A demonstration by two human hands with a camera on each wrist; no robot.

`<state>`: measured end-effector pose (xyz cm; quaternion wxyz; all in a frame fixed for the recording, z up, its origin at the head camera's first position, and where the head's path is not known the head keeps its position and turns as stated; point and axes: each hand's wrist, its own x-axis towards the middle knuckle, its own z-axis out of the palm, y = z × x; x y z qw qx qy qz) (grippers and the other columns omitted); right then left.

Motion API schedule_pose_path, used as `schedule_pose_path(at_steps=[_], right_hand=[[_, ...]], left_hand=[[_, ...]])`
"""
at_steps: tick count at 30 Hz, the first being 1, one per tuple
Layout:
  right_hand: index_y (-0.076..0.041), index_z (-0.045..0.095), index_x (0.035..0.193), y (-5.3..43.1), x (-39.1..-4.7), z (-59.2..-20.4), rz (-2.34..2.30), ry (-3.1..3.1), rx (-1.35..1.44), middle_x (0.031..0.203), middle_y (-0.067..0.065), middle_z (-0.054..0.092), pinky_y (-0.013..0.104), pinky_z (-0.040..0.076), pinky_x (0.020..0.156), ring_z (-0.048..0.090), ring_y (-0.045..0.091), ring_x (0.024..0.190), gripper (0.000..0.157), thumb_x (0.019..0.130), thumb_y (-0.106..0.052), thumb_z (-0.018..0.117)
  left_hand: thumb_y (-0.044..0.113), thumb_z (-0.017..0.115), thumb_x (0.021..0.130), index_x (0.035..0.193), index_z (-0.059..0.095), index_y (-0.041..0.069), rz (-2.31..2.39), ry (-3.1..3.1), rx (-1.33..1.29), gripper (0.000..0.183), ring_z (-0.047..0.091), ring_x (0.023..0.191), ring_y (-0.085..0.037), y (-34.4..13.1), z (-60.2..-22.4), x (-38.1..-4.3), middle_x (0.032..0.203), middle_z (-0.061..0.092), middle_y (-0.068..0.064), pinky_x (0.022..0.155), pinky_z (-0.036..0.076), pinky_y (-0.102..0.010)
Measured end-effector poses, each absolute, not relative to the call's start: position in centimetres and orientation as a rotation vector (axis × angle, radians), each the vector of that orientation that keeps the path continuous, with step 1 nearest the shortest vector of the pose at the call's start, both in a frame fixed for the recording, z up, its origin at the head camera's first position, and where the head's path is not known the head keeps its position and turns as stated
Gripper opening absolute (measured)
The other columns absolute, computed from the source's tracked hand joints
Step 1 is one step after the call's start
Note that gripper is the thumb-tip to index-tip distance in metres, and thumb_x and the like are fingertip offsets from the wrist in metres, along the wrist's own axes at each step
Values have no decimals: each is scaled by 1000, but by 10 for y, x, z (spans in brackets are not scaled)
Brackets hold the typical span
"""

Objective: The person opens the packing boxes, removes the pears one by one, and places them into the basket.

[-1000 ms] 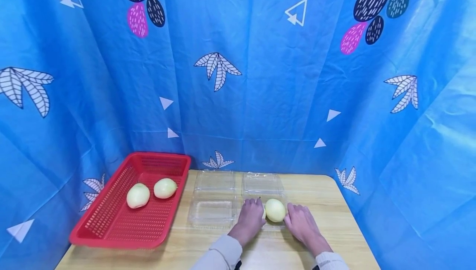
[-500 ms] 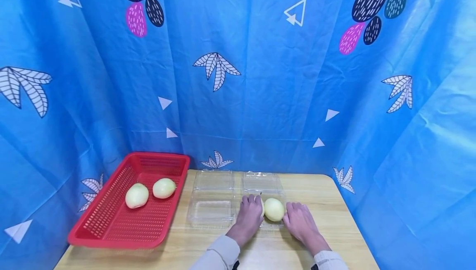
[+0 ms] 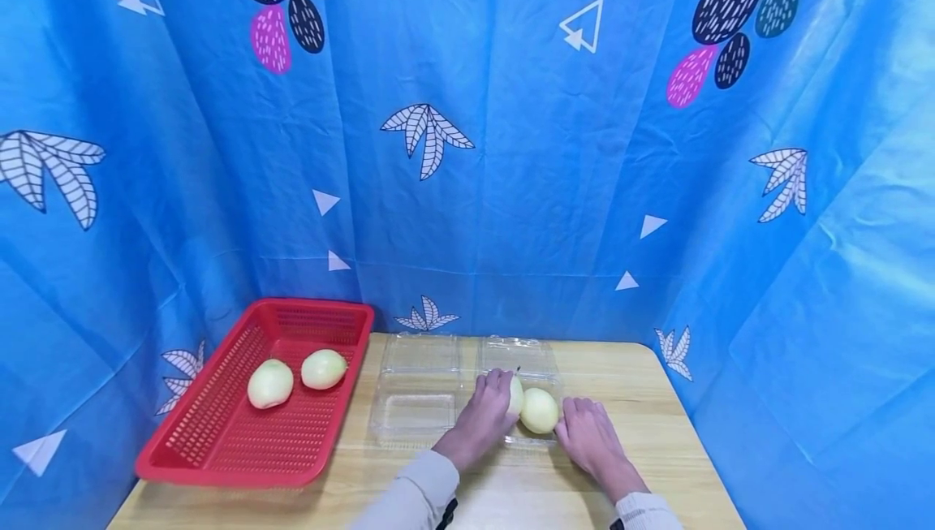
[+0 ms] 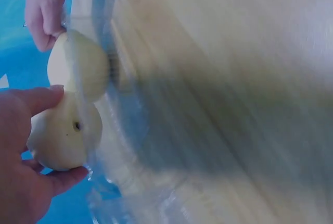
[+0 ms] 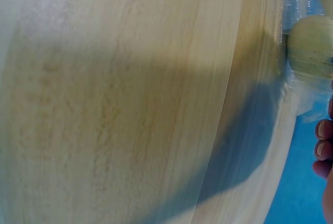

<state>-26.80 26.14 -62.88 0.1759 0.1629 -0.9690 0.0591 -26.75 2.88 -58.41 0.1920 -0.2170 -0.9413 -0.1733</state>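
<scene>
My left hand (image 3: pixel 483 415) grips a pale yellow pear (image 3: pixel 515 397), whose thin dark stem points up in the head view. In the left wrist view, thumb and fingers spread around that pear (image 4: pixel 61 135). Against it sits a second pear (image 3: pixel 540 411), within the near half of the right-hand clear plastic clamshell box (image 3: pixel 536 441). My right hand (image 3: pixel 590 438) has its fingers curled at the box's right edge, pinching the rim beside the second pear. In the right wrist view only a few of its fingertips (image 5: pixel 323 150) show, close to the clear plastic.
Another open clear clamshell box (image 3: pixel 418 415) lies just left of my left hand. Farther left stands a red perforated basket (image 3: pixel 241 455) holding two more pears (image 3: pixel 270 384). A blue patterned curtain (image 3: pixel 475 213) surrounds the wooden table (image 3: pixel 621 376).
My left hand has shifted slightly away from me with its pear, and more of that pear now shows beside the second one. The right hand keeps its place at the box edge.
</scene>
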Motion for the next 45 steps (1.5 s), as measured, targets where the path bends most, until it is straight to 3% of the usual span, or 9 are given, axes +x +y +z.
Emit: schedule_pose_path(at_steps=[5,14,28,38,45], right_hand=[[-18,49,82,261,-268,-627,179,-2752,453,74,-3,48,34,43,74,49,17,73,16,93,-21,60],[-18,48,81,260,-265,-627,206,-2710,444,72,-3,49,35,44,74,51,18,73,18,90,-19,63],[-17,48,81,259,-269,-630,200,-2716,449,72,0,50,38,46,75,54,21,74,17,91,-19,62],[-18,48,81,260,-268,-629,178,-2725,457,71,-3,48,36,46,75,52,18,73,18,91,-20,62],[-17,48,81,259,-269,-627,186,-2743,454,71,-2,48,35,44,73,51,18,73,17,91,-19,62]], left_hand=[[19,86,74,139,56,-1,-580,-2697,-628,74,59,115,-31,17,-571,-272,132,59,-16,96,62,-35],[18,90,72,140,57,1,-784,-2782,-638,77,62,117,-30,-6,-543,-275,136,59,-15,88,64,-35],[14,84,77,146,53,5,-961,-2722,-765,77,57,135,-36,-43,-518,-282,148,59,-17,106,56,-52],[30,86,82,150,50,9,-818,-2692,-768,80,58,130,-31,-81,-503,-279,145,58,-12,98,61,-49],[31,91,75,142,58,11,-737,-2661,-732,77,58,119,-26,-101,-492,-279,132,63,-9,90,62,-46]])
